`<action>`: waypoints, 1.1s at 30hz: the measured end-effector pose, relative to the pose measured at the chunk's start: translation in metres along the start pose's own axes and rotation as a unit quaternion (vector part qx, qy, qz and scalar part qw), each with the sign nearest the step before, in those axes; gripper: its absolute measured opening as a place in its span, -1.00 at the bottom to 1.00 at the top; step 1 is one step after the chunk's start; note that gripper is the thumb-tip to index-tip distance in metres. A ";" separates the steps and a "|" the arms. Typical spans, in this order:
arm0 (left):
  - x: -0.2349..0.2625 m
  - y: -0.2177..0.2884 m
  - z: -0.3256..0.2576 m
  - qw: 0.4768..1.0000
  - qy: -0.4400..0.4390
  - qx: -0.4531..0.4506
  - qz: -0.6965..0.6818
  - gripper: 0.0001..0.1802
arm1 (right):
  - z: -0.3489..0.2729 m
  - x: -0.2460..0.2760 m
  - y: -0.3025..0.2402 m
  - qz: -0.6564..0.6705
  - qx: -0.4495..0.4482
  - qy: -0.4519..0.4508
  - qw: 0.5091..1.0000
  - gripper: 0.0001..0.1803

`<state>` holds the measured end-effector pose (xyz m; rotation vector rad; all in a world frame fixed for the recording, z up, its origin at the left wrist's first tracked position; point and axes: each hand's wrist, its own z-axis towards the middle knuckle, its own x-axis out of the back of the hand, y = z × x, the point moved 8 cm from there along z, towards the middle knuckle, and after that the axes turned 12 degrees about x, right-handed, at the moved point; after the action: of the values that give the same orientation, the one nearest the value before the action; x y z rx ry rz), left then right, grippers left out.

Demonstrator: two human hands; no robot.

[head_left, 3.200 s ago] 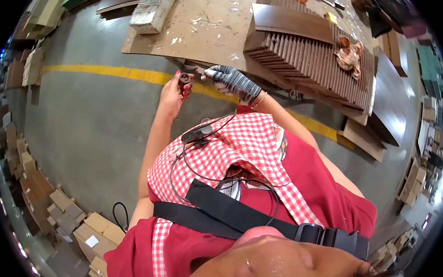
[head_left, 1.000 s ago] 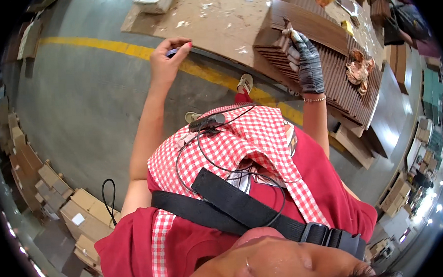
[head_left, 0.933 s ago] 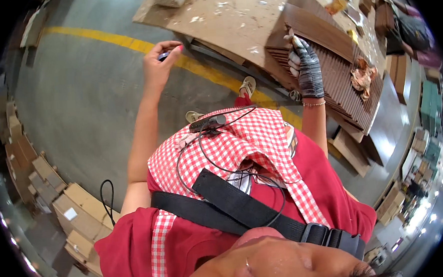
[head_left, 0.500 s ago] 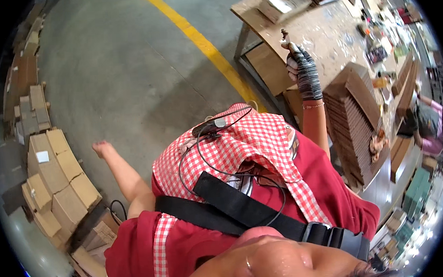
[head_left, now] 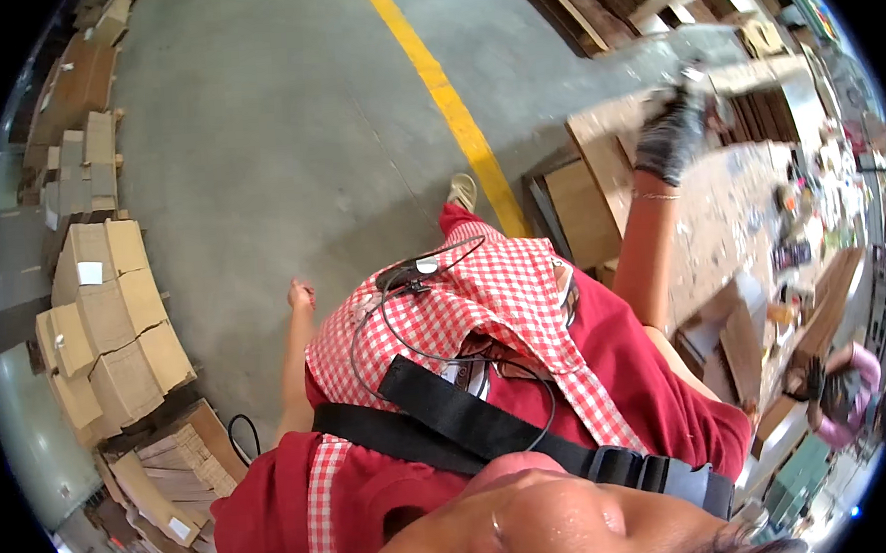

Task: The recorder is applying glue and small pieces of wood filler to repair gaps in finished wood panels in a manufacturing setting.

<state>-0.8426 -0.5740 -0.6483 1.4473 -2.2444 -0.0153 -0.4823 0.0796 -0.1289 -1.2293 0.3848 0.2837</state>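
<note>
At the left edge of the frame, flattened cardboard boxes [head_left: 105,324] lie stacked on the grey floor [head_left: 257,166]. Your bare left hand [head_left: 302,295] hangs low at centre-left, beside your checked apron [head_left: 465,315], touching nothing; whether its grip is spread or curled cannot be told. The yellow floor line [head_left: 444,96] runs down from the top centre. At upper right your gloved right hand [head_left: 671,136] reaches over the near end of the counter [head_left: 701,223], beside the stacked brown boards [head_left: 755,120]. Motion blur hides its grip, so what it pinches, if anything, is unclear. Steady that reach and look at the boards before you close on one. At lower right, another person's dark-gloved hand [head_left: 821,382] works.
</note>
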 end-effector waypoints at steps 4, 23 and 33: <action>-0.027 0.126 -0.022 0.981 -0.083 -0.165 0.056 -0.37 | 0.040 -0.104 0.122 -0.270 0.229 -0.118 0.928 -0.74; -0.162 0.238 -0.298 0.875 -0.483 -0.029 0.023 -0.59 | -0.239 -0.170 0.218 -0.150 -0.493 -0.358 0.779 -0.70; -0.165 0.044 -0.491 0.869 -0.447 -0.210 0.042 -0.50 | -0.264 0.078 0.022 -0.138 -0.485 -0.279 0.817 -0.70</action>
<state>-0.6346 -0.2957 -0.2619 1.2093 -2.7129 -1.3069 -0.4565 -0.1636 -0.2566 -2.0839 -0.5399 0.6078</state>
